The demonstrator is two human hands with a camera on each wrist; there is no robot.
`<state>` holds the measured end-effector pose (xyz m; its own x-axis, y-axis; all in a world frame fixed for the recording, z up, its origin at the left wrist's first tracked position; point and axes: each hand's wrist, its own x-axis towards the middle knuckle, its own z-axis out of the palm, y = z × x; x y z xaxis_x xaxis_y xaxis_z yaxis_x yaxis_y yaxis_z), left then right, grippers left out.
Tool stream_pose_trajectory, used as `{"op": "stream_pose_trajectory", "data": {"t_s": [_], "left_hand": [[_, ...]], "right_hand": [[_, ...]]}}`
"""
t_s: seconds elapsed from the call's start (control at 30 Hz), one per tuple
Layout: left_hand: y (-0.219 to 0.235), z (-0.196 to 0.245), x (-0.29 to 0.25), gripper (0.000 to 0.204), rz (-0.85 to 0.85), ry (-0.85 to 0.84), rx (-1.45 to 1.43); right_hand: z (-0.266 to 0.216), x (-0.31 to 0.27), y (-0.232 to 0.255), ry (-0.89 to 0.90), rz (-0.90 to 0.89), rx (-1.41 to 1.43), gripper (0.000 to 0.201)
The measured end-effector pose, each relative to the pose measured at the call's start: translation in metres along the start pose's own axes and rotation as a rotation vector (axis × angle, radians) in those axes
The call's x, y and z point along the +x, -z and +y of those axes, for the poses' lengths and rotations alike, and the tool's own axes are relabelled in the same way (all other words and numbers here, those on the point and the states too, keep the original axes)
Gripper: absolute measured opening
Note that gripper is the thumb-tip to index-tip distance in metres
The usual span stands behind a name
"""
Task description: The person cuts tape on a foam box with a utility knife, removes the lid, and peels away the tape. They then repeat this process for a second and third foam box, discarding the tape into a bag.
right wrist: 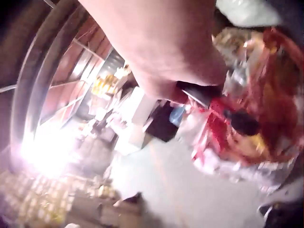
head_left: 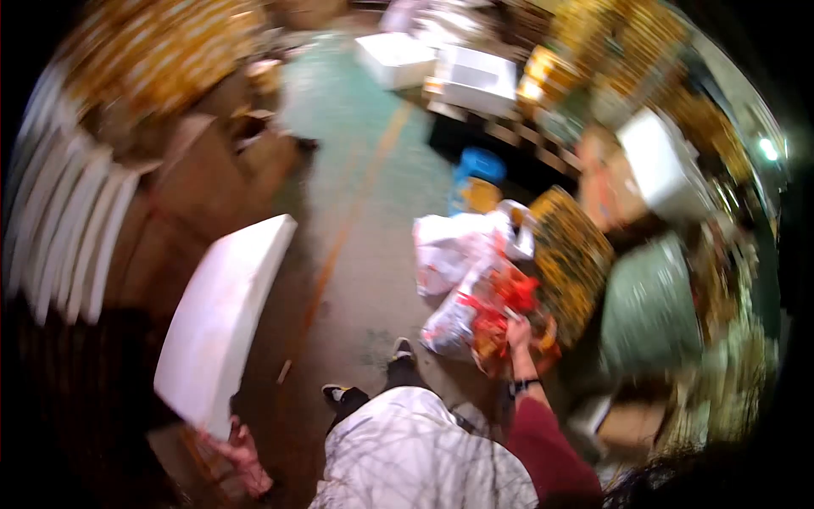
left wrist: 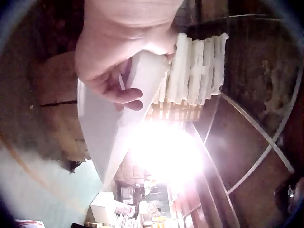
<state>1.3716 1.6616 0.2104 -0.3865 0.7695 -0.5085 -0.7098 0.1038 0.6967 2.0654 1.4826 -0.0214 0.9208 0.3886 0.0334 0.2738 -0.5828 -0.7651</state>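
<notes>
My left hand grips a white foam board by its lower end. In the left wrist view its fingers curl over the board's edge, and the board tilts away from me. On the right, my right hand is over a red plastic bag among white plastic bags. From the right wrist, that hand grips a dark tool with a grey metallic strip, held close over the red plastic; I cannot tell its kind.
Several white foam slabs stand on edge at the left, beside brown cardboard boxes. White foam boxes lie farther ahead. A blue container, a yellow-and-black crate and a green wrapped bundle stand around the bags.
</notes>
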Motion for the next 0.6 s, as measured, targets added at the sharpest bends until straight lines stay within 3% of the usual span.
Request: {"op": "stream_pose_trajectory", "data": {"t_s": [0.03, 0.07, 0.1, 0.13, 0.2, 0.27, 0.3, 0.4, 0.43, 0.53, 0.57, 0.6], "left_hand": [[0.033, -0.009, 0.012, 0.056, -0.107, 0.010, -0.121], [0.035, -0.005, 0.006, 0.059, -0.052, 0.069, -0.093], [0.032, -0.009, -0.008, 0.051, 0.106, 0.012, -0.033], [0.041, -0.005, -0.015, 0.054, 0.141, 0.053, -0.076], [0.091, -0.009, -0.012, 0.057, 0.066, 0.061, -0.013], [0.107, -0.007, -0.028, 0.055, 0.027, -0.069, 0.068], [0.127, -0.005, -0.031, 0.055, 0.012, -0.087, 0.070], [0.193, 0.003, -0.038, 0.052, -0.003, -0.165, 0.068], [0.210, 0.011, -0.041, 0.051, -0.039, -0.209, 0.073], [0.276, 0.023, -0.042, 0.045, 0.005, -0.202, 0.075], [0.276, 0.031, -0.043, 0.043, 0.033, -0.231, 0.063], [0.275, 0.037, -0.049, 0.041, 0.061, -0.260, 0.052]], "right_hand": [[-0.059, -0.026, -0.006, -0.382, -0.341, 0.444, 0.012], [-0.117, -0.048, -0.024, -0.596, -0.485, 0.749, 0.010], [-0.131, -0.064, -0.045, -0.727, -0.699, 0.746, 0.011], [-0.145, -0.078, -0.067, -0.840, -0.925, 0.711, 0.012], [-0.176, -0.123, -0.112, -1.001, -1.085, 0.584, 0.010], [-0.228, -0.179, -0.120, -0.998, -1.227, 0.461, 0.008], [-0.220, -0.197, -0.139, -1.015, -1.352, 0.460, 0.006], [-0.301, -0.291, -0.132, -0.790, -1.520, 0.211, 0.010], [-0.260, -0.294, -0.169, -0.806, -1.652, 0.132, 0.010], [-0.311, -0.361, -0.205, -0.533, -1.750, 0.011, 0.011], [-0.335, -0.379, -0.222, -0.338, -1.789, -0.058, 0.013], [-0.350, -0.397, -0.242, -0.293, -1.808, -0.082, 0.016]]}}
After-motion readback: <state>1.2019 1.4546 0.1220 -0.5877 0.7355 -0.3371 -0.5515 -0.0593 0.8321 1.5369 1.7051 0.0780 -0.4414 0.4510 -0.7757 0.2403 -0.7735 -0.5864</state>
